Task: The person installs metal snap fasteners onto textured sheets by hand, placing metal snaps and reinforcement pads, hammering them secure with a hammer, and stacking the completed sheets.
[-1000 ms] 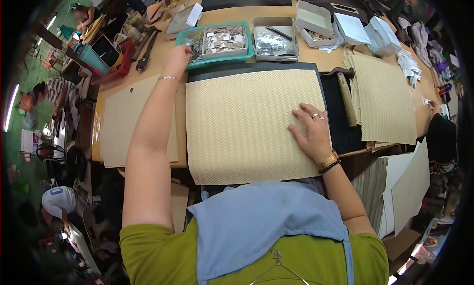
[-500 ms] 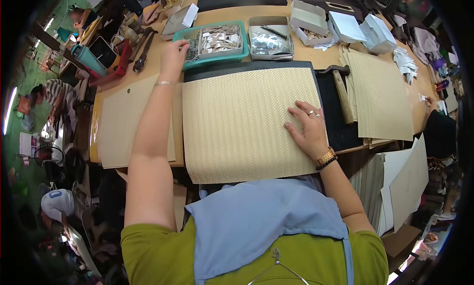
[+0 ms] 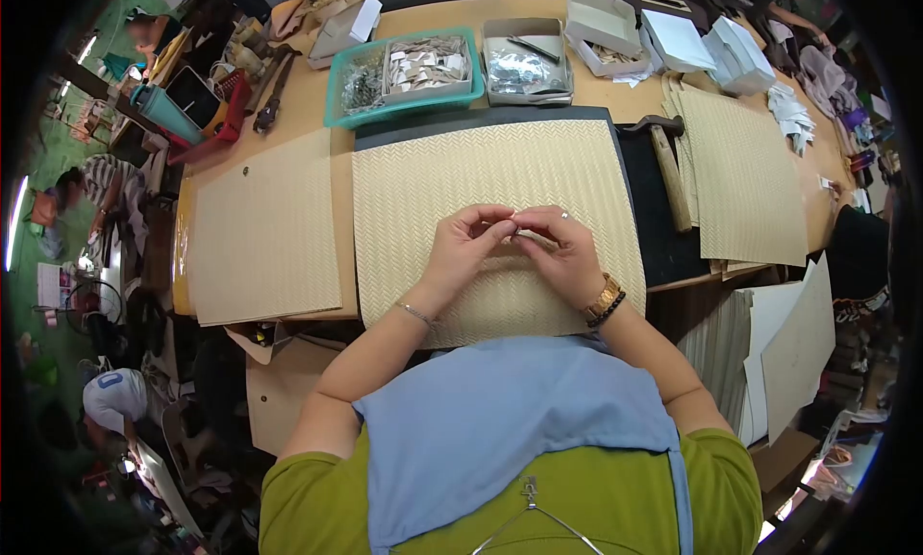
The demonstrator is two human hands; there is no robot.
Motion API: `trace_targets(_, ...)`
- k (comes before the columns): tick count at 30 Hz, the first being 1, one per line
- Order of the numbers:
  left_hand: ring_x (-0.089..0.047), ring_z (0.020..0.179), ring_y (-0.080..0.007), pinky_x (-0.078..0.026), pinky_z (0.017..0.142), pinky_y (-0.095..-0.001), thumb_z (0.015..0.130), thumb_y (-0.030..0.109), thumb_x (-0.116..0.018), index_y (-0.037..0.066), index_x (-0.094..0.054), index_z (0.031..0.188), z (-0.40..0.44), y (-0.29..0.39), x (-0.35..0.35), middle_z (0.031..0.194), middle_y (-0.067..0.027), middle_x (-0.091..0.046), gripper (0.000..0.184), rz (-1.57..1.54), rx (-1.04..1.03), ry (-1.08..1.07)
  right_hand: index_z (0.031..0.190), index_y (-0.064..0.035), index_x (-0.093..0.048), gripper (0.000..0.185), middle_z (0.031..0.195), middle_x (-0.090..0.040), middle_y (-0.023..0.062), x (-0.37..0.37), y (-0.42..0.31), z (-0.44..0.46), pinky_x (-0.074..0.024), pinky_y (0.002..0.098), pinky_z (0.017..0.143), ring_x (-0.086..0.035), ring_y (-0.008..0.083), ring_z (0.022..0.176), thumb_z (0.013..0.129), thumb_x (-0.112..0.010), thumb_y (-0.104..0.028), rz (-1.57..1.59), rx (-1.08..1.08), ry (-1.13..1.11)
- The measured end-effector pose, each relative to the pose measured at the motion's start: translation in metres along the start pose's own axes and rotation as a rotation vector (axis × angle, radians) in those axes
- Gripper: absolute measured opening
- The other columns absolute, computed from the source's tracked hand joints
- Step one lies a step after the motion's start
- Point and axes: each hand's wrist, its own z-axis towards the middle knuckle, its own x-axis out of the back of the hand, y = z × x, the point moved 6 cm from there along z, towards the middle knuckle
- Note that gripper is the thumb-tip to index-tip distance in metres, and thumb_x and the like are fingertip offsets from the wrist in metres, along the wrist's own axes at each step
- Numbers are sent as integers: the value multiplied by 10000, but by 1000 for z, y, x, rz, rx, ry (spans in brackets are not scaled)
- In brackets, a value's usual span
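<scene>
Over the woven cream sheet [image 3: 423, 171], my left hand [image 3: 465, 250] and my right hand [image 3: 565, 257] meet with fingertips pinched together. Something small and dark shows between them, too tiny and covered to name. The sheet lies on a black mat [image 3: 385, 137], its near edge reaching my blue apron [image 3: 510, 401]. Beyond it sits a teal tray [image 3: 334, 101] with small metal pieces at its left and a white box of pale chips [image 3: 428, 70] at its right.
A hammer [image 3: 670, 175] lies right of the sheet, beside stacked woven sheets [image 3: 755, 180]. Another sheet [image 3: 264, 228] lies at left. A box [image 3: 527, 60] with plastic bags and several white boxes [image 3: 678, 50] line the back. Other people work at far left.
My left hand has come back from the teal tray to the middle of the sheet. My right hand has lifted off the sheet and joined it at the fingertips.
</scene>
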Motion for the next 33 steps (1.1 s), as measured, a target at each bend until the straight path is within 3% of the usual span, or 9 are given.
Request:
trace_targets(3, -670, 907, -117, -543, 826, -252, 908, 51, -703, 4, -666, 1140, -1, -1, 0, 1004, -68, -717, 240, -16, -52, 20, 1102, -7, -688, 287, 1068, -693, 125, 0, 2, -1, -558, 312, 875, -679, 226, 1023, 826, -710, 68, 121, -82, 49)
trace_targets(9, -664, 890, -107, -532, 799, -248, 899, 35, -709, 17, -663, 1150, -1, 1, 5, 964, -55, -712, 256, -20, -90, 66, 1069, -7, -713, 250, 1044, -720, 126, 0, -3, 2, -571, 294, 838, -706, 212, 952, 827, -722, 57, -44, 21, 65)
trace_targets(17, -651, 911, -102, -519, 825, -258, 914, 78, -703, 23, -653, 1166, 19, 13, 22, 956, -51, -706, 262, 76, -123, 91, 1068, -2, -712, 221, 1010, -719, 117, -4, 7, 35, -567, 283, 823, -701, 180, 930, 848, -731, 6, 27, 15, 28)
trace_targets(20, -662, 987, -187, -519, 899, -339, 936, 162, -673, 29, -640, 1201, 46, 55, 31, 1010, -84, -705, 299, 613, -326, 131, 1090, -1, -707, 222, 1022, -713, 102, 0, 37, 68, -566, 270, 789, -688, 123, 905, 872, -730, -41, 91, -211, 59)
trace_targets(23, -629, 1092, -294, -485, 972, -410, 930, 215, -650, 53, -633, 1233, 72, 60, 41, 1101, -130, -683, 343, 1252, -633, 232, 1097, -16, -705, 222, 1000, -724, 97, 4, 53, 99, -564, 259, 772, -695, 120, 883, 879, -724, -57, 57, -171, 116)
trace_targets(26, -596, 1105, -353, -470, 976, -433, 899, 214, -665, 77, -637, 1229, 88, 50, 46, 1121, -157, -657, 358, 1351, -458, 186, 1098, -26, -702, 226, 963, -735, 86, 5, 65, 107, -562, 256, 761, -701, 122, 859, 879, -725, -74, 3, -135, 134)
trace_targets(29, -612, 1049, -332, -486, 927, -429, 876, 220, -693, 57, -662, 1166, 93, 62, 40, 1025, -146, -662, 334, 1432, -450, 132, 1075, -31, -699, 217, 928, -742, 71, 5, 71, 103, -563, 259, 761, -706, 125, 822, 871, -734, -97, -39, -187, 141)
trace_targets(32, -625, 971, -324, -508, 847, -417, 867, 225, -708, 46, -692, 1085, 111, 60, 48, 974, -144, -652, 283, 1316, -353, 60, 1045, -29, -703, 192, 930, -744, 72, 6, 61, 102, -562, 258, 751, -706, 122, 815, 869, -737, -99, -108, -200, 139)
trace_targets(33, -633, 818, -239, -511, 750, -356, 880, 201, -701, 34, -703, 1003, 115, 62, 48, 869, -108, -645, 207, 1164, -398, 48, 1042, -30, -705, 191, 929, -745, 73, 6, 63, 102, -562, 259, 751, -706, 121, 817, 869, -738, -101, -94, -195, 136)
